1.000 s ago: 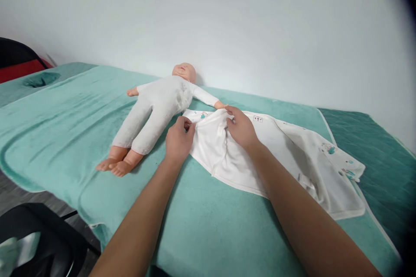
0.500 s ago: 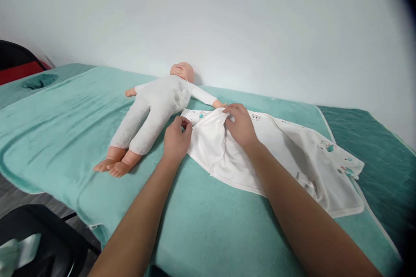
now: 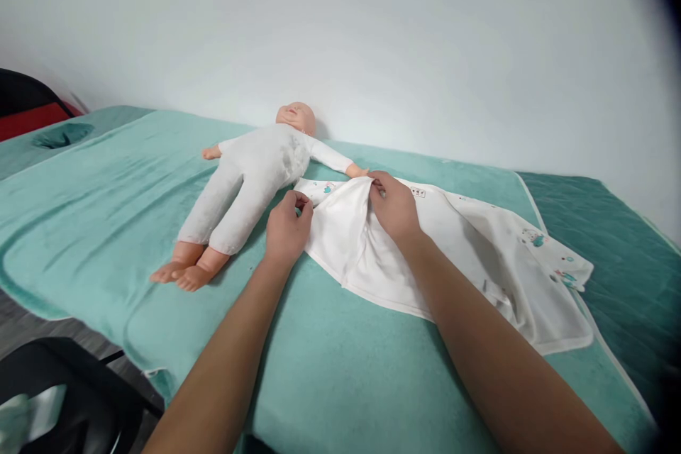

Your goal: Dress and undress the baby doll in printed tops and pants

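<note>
A white baby shirt with small printed figures on its sleeves lies spread on the green-covered bed. My left hand is closed in a pinch on the shirt's left edge, close to the doll's side. The fingers of my right hand grip a fold at the top of the shirt and hold it slightly raised. Beside the shirt, a baby doll lies on its back, with a white cloth body and bare feet. One doll hand almost meets my right fingertips.
A light green cover lies over the bed, with a darker green quilted part at the right. Behind the bed rises a white wall. A black chair stands at the lower left, and a red and black chair at the far left.
My right hand has drawn the gripped fold of the shirt up a little, its fingers now closed more tightly. My left hand has barely moved. The view has shifted slightly.
</note>
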The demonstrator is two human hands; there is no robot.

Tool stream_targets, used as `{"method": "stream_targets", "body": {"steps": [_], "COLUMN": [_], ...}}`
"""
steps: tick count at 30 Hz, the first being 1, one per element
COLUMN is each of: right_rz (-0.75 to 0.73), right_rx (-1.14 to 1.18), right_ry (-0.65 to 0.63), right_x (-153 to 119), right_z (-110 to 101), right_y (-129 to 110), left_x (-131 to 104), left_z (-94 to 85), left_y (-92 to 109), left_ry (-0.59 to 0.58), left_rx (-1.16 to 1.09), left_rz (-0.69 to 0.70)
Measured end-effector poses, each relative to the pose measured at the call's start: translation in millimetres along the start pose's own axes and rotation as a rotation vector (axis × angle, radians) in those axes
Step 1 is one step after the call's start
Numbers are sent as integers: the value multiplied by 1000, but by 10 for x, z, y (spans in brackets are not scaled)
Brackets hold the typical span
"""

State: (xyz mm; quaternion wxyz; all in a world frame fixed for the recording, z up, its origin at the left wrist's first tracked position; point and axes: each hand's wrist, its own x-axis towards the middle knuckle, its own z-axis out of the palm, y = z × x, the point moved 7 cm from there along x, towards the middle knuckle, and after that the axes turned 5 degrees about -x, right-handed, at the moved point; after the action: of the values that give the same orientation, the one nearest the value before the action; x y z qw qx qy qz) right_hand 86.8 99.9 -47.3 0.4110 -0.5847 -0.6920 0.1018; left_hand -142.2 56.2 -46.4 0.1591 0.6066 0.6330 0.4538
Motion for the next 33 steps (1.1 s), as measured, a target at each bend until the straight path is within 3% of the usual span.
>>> {"method": "stream_targets", "body": {"steps": [5, 17, 25, 33], "right_rz": [-53, 43, 26, 125], "right_rx": [-13, 112, 154, -36], "right_ry": [25, -38, -50, -108], "right_x": [2, 0, -4, -88], "right_z": [-5, 43, 44, -83], "right_y": [-20, 34, 48, 127], "left_x": [6, 0, 3, 43], "left_z": [0, 11, 3, -11], "left_y": [9, 5, -1, -62], "left_ry": [0, -16, -4, 40], "left_rx": [-14, 8, 18, 0], "left_rz": [10, 0, -2, -2]}}
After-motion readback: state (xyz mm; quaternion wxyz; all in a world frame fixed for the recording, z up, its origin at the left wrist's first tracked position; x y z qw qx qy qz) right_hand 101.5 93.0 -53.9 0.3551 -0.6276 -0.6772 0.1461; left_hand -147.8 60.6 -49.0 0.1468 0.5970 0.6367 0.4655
